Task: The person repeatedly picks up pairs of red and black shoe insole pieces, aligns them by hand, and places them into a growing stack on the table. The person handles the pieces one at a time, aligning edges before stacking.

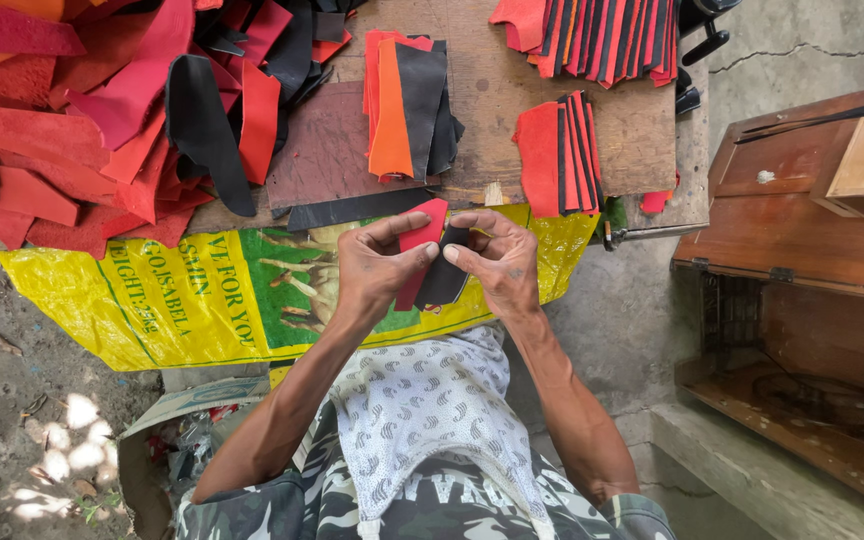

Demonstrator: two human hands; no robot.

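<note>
I see the wooden counter [512, 90] spread with cut leather: a big loose heap of red pieces [62, 130] on the left, and a yellow printed sack [202, 300] hanging over its near edge. Two smaller stacks of red and black strips [562, 155] sit nearer the right. Just in front of the counter edge, my left hand [377, 270] pinches a red piece [422, 235] while my right hand [497, 262] grips a black piece [444, 280], the two overlapping.
</note>
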